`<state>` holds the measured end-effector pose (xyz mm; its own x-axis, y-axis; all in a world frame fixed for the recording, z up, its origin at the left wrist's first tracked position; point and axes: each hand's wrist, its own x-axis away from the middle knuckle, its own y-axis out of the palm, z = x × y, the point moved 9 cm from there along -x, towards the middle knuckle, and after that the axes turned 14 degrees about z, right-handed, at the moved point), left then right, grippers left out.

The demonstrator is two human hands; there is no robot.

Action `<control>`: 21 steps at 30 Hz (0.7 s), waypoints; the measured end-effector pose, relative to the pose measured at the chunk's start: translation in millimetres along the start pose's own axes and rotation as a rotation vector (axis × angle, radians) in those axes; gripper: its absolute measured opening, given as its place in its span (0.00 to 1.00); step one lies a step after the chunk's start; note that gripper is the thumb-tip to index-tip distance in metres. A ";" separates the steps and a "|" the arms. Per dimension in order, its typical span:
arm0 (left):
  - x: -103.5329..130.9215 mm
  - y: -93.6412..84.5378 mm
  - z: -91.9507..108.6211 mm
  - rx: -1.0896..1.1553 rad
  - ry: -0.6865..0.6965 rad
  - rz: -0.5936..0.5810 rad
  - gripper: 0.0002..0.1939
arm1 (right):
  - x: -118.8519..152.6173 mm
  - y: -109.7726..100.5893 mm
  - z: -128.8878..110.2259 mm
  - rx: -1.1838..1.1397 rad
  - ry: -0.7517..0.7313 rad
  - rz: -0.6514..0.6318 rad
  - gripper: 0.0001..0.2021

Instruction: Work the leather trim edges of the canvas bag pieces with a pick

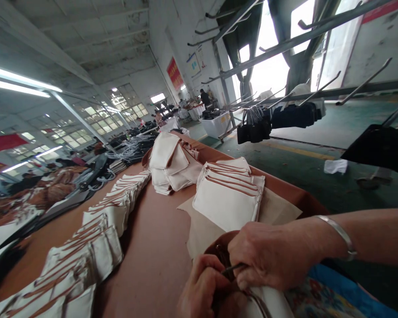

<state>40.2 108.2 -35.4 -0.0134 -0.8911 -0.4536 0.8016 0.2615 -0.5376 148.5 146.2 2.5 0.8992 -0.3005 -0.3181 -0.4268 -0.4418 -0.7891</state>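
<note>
At the lower edge of the head view, my left hand (pixel 204 287) is closed on a brown-and-white leather pouch (pixel 230 304). The pouch's brown lining shows beside the fingers, and its lower part is cut off by the frame. My right hand (pixel 268 256), with a silver bangle at the wrist, is curled shut over the same pouch. Between the two hands a thin dark rod-like piece (pixel 232 267) sticks out from the right fingers; its kind is unclear. Just beyond the hands lies a stack of white pouches (pixel 227 201) with brown edges, on beige sheets (pixel 202 232).
A long row of white pouches (pixel 102 247) runs along the left of the brown-covered table (pixel 146 265). Another pile of pouches (pixel 167 161) stands farther back. On the right, a metal rack (pixel 318 95) carries black bags (pixel 295 115). Several people are in the background.
</note>
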 end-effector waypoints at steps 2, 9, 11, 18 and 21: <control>-0.6 1.3 -4.8 0.140 -0.151 -0.094 0.20 | 4.0 -0.8 5.6 -0.125 0.058 0.036 0.05; 9.9 24.8 -13.6 0.456 -0.594 -0.351 0.29 | 11.3 -3.6 10.3 -0.314 0.101 0.032 0.05; 7.9 31.1 -13.9 0.455 -0.550 -0.357 0.29 | 11.4 -0.9 8.5 -0.251 0.063 0.053 0.06; 6.4 27.0 -10.8 0.026 -0.027 -0.180 0.15 | 12.1 16.4 0.7 -0.046 -0.136 0.124 0.09; 13.1 19.8 4.9 -0.160 0.219 -0.065 0.10 | 16.2 13.1 21.9 -0.325 0.076 0.059 0.10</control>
<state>58.8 99.8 -48.5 -0.2047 -0.8113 -0.5476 0.6904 0.2769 -0.6684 159.6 154.1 -24.5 0.8675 -0.3900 -0.3086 -0.4972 -0.6647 -0.5576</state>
